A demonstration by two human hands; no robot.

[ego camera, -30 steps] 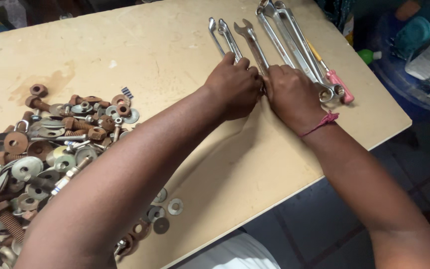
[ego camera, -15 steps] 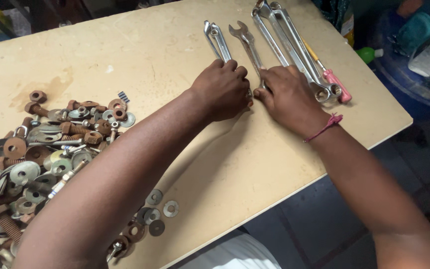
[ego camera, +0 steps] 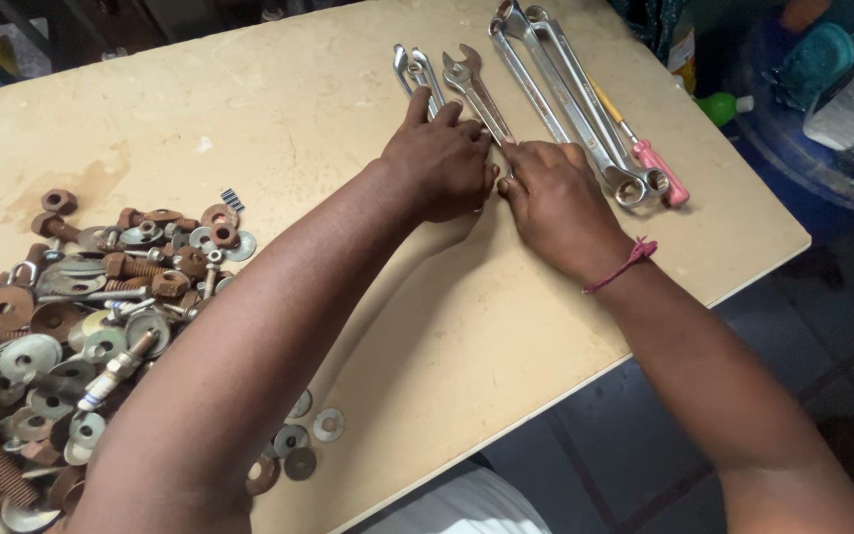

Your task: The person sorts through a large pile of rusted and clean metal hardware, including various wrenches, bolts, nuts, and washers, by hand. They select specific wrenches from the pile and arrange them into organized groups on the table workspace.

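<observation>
Both hands on spanners laid out on the counter.
Left hand presses flat, fingers down, on small spanners; right hand rests on middle spanner. Green-capped bottle beyond counter edge.

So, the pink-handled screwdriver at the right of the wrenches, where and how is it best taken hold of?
Probably by the pink handle, coming from the right with the right hand. The screwdriver lies flat, its handle end near the table edge. Its right side is free, while long wrenches lie close along its left and the thin shaft gives little grip.
</observation>
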